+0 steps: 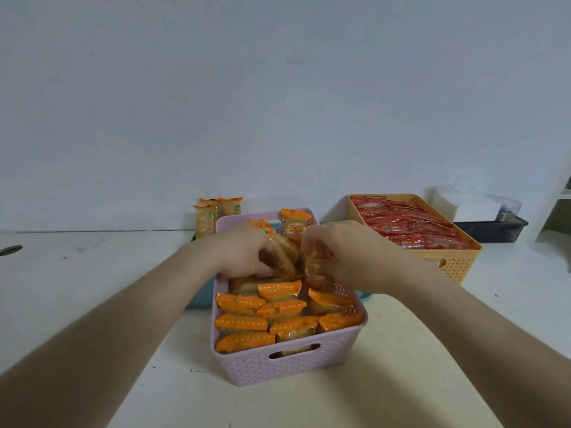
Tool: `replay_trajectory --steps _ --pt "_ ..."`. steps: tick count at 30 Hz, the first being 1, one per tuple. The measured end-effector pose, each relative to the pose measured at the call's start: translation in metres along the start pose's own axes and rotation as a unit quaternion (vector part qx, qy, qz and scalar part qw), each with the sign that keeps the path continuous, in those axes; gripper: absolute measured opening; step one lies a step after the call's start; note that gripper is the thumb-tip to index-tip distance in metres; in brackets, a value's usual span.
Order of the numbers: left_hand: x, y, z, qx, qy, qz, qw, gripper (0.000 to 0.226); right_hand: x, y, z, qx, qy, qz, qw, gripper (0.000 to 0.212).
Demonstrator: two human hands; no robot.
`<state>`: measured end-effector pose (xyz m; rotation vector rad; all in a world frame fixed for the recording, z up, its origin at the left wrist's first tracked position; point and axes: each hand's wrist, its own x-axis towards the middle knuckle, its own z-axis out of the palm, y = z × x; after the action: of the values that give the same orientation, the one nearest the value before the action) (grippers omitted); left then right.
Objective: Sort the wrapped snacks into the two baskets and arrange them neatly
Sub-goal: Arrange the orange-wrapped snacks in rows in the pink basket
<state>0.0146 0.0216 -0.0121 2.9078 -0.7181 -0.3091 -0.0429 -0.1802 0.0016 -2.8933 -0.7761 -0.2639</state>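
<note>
A pink woven basket stands in front of me, packed with rows of orange-wrapped snacks. Over its far half, my left hand grips tilted orange-wrapped snacks. Beside it, my right hand pinches the top of an upright orange snack inside the basket. One more orange snack stands upright against the back wall. To the right sits an orange basket filled with red-wrapped snacks.
Three orange-wrapped snacks stand behind the pink basket by the wall. A teal tray lies under and behind the pink basket. A dark tray with white paper sits at the far right. The table is white.
</note>
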Motion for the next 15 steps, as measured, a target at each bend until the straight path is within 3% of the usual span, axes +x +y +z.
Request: replay_trajectory --steps 4,11,15 --pt "0.011 0.001 0.010 0.070 -0.015 0.010 0.997 0.038 -0.002 -0.002 0.006 -0.019 0.002 -0.012 1.000 0.025" --pt "0.009 -0.002 0.015 0.054 -0.040 0.027 0.997 0.023 -0.004 -0.003 0.005 0.053 -0.059 0.005 0.997 0.043" --pt "0.005 0.001 0.016 0.040 0.000 0.048 0.998 0.017 -0.005 -0.005 0.001 0.073 -0.108 -0.004 0.992 0.046"
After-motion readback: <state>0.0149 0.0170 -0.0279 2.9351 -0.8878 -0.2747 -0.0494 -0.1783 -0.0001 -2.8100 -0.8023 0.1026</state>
